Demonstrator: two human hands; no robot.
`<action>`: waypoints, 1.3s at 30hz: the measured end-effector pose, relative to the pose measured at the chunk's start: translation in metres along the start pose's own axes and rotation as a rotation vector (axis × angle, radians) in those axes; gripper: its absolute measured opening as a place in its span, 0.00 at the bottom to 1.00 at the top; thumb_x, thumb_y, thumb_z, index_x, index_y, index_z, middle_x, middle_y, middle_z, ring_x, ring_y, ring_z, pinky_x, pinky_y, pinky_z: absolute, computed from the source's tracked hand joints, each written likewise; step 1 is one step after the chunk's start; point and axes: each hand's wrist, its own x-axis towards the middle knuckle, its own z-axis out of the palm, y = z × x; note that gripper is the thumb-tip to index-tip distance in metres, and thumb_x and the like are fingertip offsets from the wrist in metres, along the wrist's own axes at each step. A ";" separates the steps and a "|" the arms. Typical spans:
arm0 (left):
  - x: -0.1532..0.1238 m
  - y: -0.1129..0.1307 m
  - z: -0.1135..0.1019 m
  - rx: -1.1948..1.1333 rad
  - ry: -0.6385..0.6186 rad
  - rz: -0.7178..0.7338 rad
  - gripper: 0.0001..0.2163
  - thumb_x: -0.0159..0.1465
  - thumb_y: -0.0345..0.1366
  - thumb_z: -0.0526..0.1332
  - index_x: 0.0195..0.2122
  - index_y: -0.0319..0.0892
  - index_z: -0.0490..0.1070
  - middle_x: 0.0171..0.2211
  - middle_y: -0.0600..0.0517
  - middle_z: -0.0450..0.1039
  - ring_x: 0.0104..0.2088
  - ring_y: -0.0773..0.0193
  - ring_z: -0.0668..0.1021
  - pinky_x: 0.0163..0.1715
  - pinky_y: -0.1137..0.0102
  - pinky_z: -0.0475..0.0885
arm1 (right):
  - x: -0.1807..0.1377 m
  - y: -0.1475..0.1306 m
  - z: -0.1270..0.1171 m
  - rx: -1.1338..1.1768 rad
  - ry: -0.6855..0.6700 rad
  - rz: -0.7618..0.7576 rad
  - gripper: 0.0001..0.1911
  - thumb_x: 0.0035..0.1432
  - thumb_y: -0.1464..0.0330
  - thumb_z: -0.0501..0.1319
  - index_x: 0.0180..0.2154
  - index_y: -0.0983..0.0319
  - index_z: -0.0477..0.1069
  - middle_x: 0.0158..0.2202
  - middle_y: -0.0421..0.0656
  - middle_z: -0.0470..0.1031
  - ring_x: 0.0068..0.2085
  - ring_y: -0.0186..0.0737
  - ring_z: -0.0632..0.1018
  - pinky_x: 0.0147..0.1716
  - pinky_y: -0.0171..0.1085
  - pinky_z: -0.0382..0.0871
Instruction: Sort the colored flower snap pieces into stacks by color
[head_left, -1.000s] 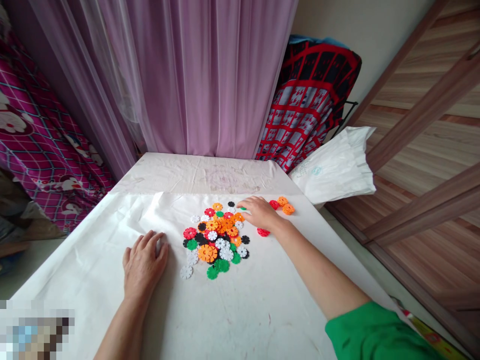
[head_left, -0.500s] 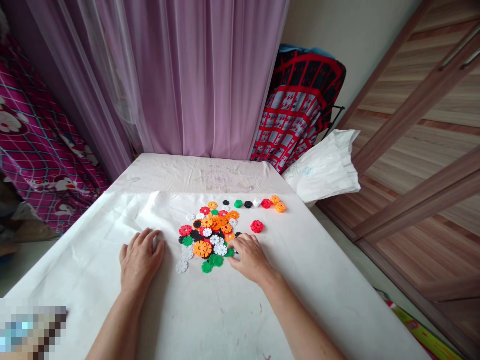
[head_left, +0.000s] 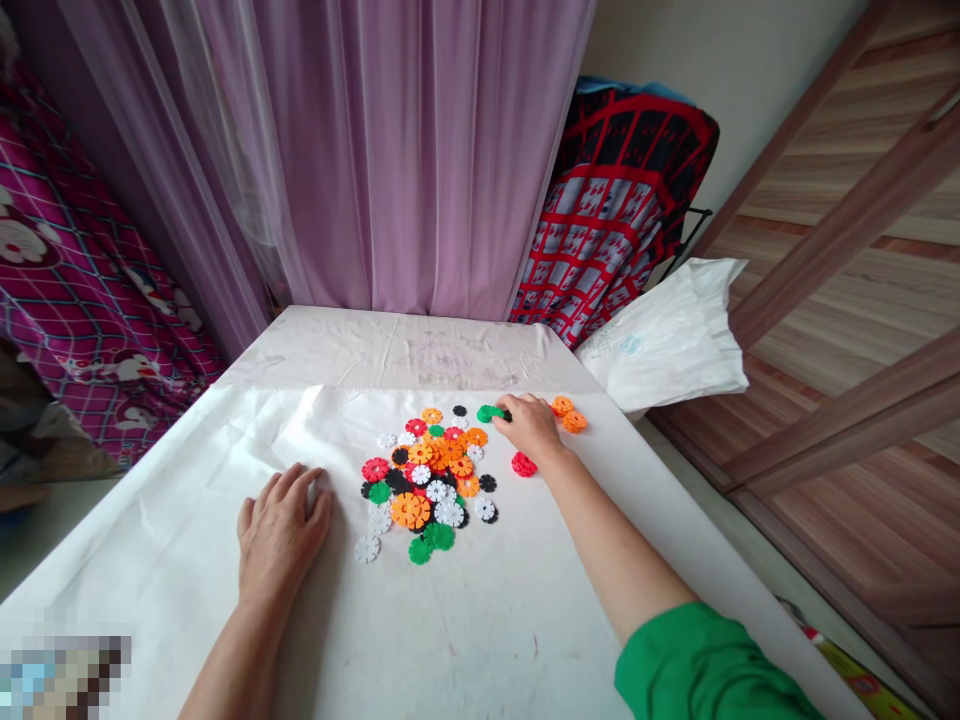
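Note:
My right hand [head_left: 529, 422] reaches over the row of sorted discs at the far right of the table. Its fingertips pinch a green notched plastic disc [head_left: 498, 413] at the green stack [head_left: 486, 413]; a dark disc by the fingertips is partly covered. My left hand [head_left: 281, 525] lies palm down on the cloth with its fingers stretched out, holding nothing, left of the mixed pile. That pile has orange discs [head_left: 411, 511], white discs [head_left: 449, 514], red discs [head_left: 376, 469], green discs [head_left: 439, 537] and black ones, overlapping. A red stack [head_left: 524, 464] stands beside my right wrist.
Two orange stacks [head_left: 568, 414] sit beyond my right hand. A white cloth [head_left: 420, 640] covers the table. A white bag [head_left: 667, 340] hangs at its right edge. Purple curtains [head_left: 420, 160] hang behind, and a wooden wardrobe [head_left: 847, 330] stands to the right.
My right hand has moved from the right side of the pile up to the green stack, with a green disc at its fingertips. My left hand has stayed in place.

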 end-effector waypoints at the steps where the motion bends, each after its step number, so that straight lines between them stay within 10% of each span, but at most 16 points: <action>1: 0.000 0.000 0.000 0.000 -0.002 -0.001 0.21 0.71 0.45 0.48 0.56 0.47 0.74 0.65 0.45 0.69 0.68 0.50 0.64 0.68 0.47 0.54 | 0.008 -0.001 0.002 -0.017 -0.019 -0.003 0.10 0.64 0.66 0.61 0.45 0.57 0.78 0.42 0.46 0.82 0.48 0.47 0.77 0.45 0.40 0.62; 39: 0.000 -0.002 0.002 -0.007 0.020 0.005 0.21 0.70 0.45 0.48 0.55 0.49 0.74 0.64 0.46 0.70 0.67 0.50 0.65 0.67 0.48 0.54 | 0.010 -0.003 0.006 -0.043 -0.102 0.039 0.20 0.65 0.75 0.51 0.53 0.59 0.74 0.50 0.52 0.80 0.55 0.49 0.74 0.52 0.44 0.61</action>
